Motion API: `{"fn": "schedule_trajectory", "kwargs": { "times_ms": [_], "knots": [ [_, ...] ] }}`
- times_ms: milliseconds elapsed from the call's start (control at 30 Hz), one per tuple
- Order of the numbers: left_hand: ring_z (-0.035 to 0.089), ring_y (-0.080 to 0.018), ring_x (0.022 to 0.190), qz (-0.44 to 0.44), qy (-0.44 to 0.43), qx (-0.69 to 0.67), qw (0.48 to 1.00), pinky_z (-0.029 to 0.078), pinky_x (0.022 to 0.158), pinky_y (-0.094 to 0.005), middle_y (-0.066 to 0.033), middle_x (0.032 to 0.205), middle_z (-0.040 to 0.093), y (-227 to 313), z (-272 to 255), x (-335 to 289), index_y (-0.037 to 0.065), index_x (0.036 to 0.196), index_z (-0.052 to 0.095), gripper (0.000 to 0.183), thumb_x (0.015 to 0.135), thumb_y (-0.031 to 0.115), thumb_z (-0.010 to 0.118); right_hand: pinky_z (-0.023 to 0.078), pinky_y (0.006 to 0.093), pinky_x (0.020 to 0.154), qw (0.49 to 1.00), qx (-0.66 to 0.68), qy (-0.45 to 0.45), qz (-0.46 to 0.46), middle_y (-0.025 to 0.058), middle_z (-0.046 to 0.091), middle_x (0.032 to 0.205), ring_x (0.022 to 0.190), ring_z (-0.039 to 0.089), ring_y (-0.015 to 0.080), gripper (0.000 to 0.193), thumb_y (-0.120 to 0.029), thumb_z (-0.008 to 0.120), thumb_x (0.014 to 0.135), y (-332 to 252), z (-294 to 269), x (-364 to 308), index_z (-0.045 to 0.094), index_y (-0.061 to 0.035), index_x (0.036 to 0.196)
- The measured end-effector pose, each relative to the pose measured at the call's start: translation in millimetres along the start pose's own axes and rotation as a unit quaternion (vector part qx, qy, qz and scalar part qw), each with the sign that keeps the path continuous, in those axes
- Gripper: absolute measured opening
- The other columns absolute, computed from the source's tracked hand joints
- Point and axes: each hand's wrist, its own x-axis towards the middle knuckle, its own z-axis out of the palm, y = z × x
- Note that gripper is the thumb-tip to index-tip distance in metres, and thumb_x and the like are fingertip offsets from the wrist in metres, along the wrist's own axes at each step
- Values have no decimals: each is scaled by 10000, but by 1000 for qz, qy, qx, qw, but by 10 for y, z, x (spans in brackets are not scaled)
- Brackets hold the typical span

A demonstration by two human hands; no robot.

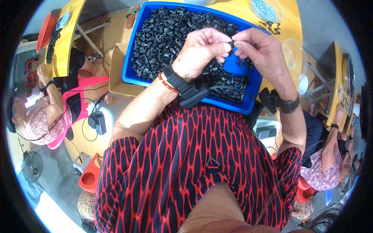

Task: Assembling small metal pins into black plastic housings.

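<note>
Nearest the camera is the person's chest in a dark shirt with a red lattice pattern (194, 163), and both bare forearms rise from it toward the top of the view. The left hand (202, 52) and right hand (258, 50) meet above a blue tray (130, 75) that rests on a yellow counter (233, 7). Between the fingertips of both hands sits one small black plastic piece (232, 46); each hand is pinched narrow on it, thumb against forefinger, the other fingers curled in. The piece is held just over the bare blue floor of the tray, near its right side. The tray is heaped with many black ring-shaped parts (163, 35), thickest on the left and along the near edge.

The left wrist carries a red bead bracelet (167, 83) and a black strap with a black box (194, 95) from which a cable runs right. The right wrist carries a black band (289, 105).

A clear plastic bowl (293, 56) lies just beside the tray on the right. Another person in a pink patterned head covering (39, 124) sits at the left by a second yellow counter (64, 39). An orange stool (89, 176) stands on the floor at lower left.
</note>
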Motion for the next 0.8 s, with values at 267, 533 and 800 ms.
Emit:
{"fn": "schedule_trajectory", "kwargs": {
  "times_ms": [267, 533, 800],
  "knots": [
    [662, -154, 740, 0, 4, -1, 1000, 555, 651, -263, -103, 898, 687, -41, -10, 25, -33, 1012, 632, 158, 872, 15, 686, 527, 234, 617, 1000, -8, -3, -6, 34, 662, 772, 664, 619, 89, 115, 5, 604, 903, 39, -3, 30, 676, 6, 992],
    [668, -156, 759, 0, -7, -15, 1000, 561, 660, -262, -100, 903, 681, -21, 7, 26, -30, 1009, 622, 142, 878, -4, 670, 524, 233, 628, 1000, 0, -10, 1, 32, 659, 769, 670, 613, 87, 110, 22, 589, 904, 1, 5, 24, 675, 3, 970],
    [675, -159, 757, -10, -16, -26, 999, 580, 680, -272, -108, 915, 687, -47, -11, 11, -35, 1003, 624, 135, 885, 14, 668, 505, 267, 613, 994, -83, -1, -73, 58, 627, 774, 671, 613, 129, 100, 31, 618, 875, -44, 35, -22, 663, -18, 949]
  ]
}}
